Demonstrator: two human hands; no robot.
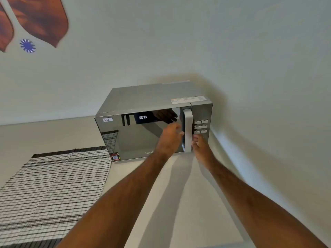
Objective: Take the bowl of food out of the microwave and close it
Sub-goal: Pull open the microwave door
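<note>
Microwave (143,104): it stood on the counter (179,194) against the wall (179,42), grey on top, with a dark mirrored door (136,138) that was shut.
Contents: the door reflected the room, so you could not see inside; the bowl of food was out of sight and you could not tell from this view whether it sat within.
Handle (187,130): a pale vertical bar at the door's right edge, just left of the button panel (201,126).
Left hand (171,138): your fingers were spread loosely in front of the door glass, the tips reaching to the handle's left edge; it gripped nothing, and whether it touched the handle could not be told.
Right hand (200,146): it lay at the handle's lower right side, beside the panel, fingers partly curled toward the bar; the blur hid whether they had closed round it.
Arms: both of your bare forearms ran up from the bottom edge and met near the handle.
Labels: a white tag (107,119) reading "Veg" sat at the door's upper left, the letters "IFB" at top centre, and a small red sticker (115,156) at the lower left corner.
Cloth (53,190): a black-and-white checked cloth lay flat on the counter left of the microwave, its far corner just beside the door's lower left corner; nothing rested on it.
</note>
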